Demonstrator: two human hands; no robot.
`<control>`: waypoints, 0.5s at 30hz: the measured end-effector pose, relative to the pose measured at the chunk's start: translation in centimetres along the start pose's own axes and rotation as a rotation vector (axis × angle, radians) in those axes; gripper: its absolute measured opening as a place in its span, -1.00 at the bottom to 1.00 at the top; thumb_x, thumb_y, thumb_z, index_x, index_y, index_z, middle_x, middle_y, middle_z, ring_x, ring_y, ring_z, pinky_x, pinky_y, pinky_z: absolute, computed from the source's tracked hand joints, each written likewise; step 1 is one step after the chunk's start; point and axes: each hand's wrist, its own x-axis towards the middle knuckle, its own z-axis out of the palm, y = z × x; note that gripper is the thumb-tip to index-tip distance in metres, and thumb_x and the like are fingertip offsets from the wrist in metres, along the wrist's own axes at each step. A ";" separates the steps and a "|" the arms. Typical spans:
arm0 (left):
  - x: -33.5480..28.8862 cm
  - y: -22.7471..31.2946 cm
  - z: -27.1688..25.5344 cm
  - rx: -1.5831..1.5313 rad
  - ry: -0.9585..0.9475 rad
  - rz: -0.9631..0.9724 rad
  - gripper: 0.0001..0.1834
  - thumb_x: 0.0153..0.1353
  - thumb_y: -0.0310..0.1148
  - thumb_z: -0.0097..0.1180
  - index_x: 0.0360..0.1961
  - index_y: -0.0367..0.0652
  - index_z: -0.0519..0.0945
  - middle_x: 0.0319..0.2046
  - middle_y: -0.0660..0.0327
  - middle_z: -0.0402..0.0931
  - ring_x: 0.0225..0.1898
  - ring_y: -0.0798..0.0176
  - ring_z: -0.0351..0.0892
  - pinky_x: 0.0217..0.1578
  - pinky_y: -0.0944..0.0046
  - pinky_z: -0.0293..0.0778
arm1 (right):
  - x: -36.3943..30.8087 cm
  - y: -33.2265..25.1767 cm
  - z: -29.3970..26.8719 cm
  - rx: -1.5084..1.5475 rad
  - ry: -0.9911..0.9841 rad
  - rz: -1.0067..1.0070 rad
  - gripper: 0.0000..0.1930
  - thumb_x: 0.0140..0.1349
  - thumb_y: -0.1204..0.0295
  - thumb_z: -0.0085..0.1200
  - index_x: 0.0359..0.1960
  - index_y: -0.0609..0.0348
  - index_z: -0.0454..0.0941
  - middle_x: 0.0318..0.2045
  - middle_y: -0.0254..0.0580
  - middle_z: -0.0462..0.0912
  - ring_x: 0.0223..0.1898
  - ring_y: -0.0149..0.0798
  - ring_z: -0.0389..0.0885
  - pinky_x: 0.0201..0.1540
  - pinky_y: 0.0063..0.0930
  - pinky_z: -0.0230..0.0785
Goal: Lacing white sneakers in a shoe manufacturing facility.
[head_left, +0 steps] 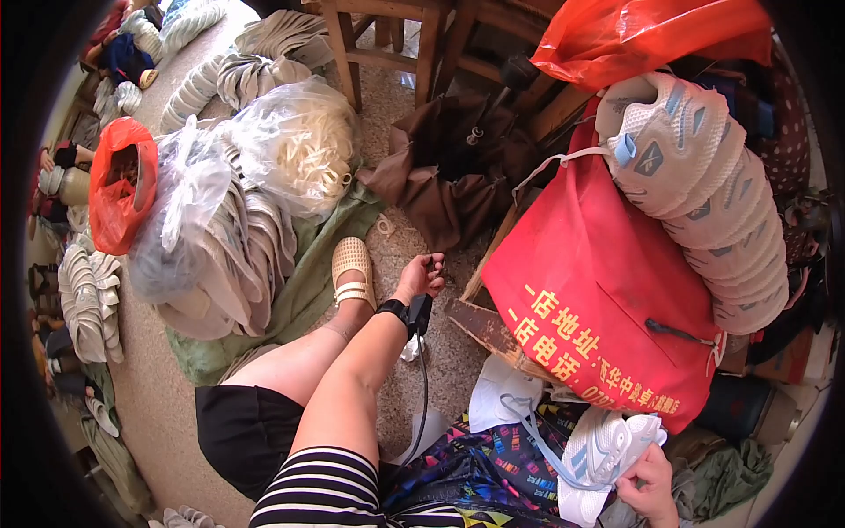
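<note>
My left hand point(421, 275) is stretched forward over the speckled floor, fingers curled around something small and dark that I cannot make out. A black band with a small box and cable point(420, 315) sits on that wrist. At the lower right, my right hand point(650, 486) grips the edge of a white shoe upper point(607, 444) with pale blue stripes. Light blue laces point(539, 440) trail from the upper across my lap. Under it lies a dark apron point(502, 458) with a colourful pattern.
A red cloth bag point(563, 282) covers a wooden bench point(488, 334); nested shoe uppers point(704, 202) lie on it. Brown cloth point(449, 176) hangs ahead, near wooden stools point(387, 57). At left are stacked uppers point(238, 255), a clear bag of cream bands point(304, 150), a red plastic bag point(123, 185) and other people.
</note>
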 end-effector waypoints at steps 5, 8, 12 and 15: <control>0.1 -0.7 -0.4 0.017 -0.018 0.000 -0.74 0.33 -0.28 -0.22 -0.18 -0.14 0.50 -0.51 0.35 0.38 -0.60 0.42 0.23 -0.68 0.44 0.06 | -0.2 0.0 -0.2 0.002 0.005 -0.005 -0.92 -0.17 0.50 0.24 -0.60 0.21 0.60 -0.29 -0.20 0.50 -0.40 -0.41 0.48 -0.44 -0.62 0.28; 0.1 -1.1 -1.7 0.094 -0.048 0.041 -0.74 0.33 -0.28 -0.24 -0.16 -0.08 0.51 -0.40 0.35 0.51 -0.59 0.46 0.25 -0.70 0.47 0.07 | 0.0 0.0 -0.3 -0.007 0.001 -0.081 -0.93 -0.17 0.52 0.23 -0.61 0.21 0.59 -0.32 -0.21 0.50 -0.41 -0.41 0.48 -0.44 -0.63 0.28; 0.2 -1.7 -1.9 0.033 -0.055 0.066 -0.73 0.35 -0.28 -0.21 -0.08 -0.08 0.52 -0.13 0.24 0.62 -0.63 0.51 0.21 -0.72 0.52 0.05 | 0.4 -1.7 -0.4 -0.070 -0.048 -0.095 -0.91 -0.04 0.57 0.18 -0.56 0.20 0.48 -0.41 -0.24 0.37 -0.47 -0.35 0.37 -0.44 -0.49 0.20; 0.4 -2.3 -1.8 0.044 0.026 0.217 -0.75 0.37 -0.33 -0.09 -0.02 -0.14 0.52 -0.21 0.27 0.62 -0.70 0.53 0.13 -0.75 0.51 0.03 | 0.3 -1.6 -0.3 -0.072 -0.040 -0.125 -0.90 -0.04 0.56 0.19 -0.56 0.20 0.48 -0.41 -0.24 0.37 -0.49 -0.36 0.36 -0.45 -0.50 0.20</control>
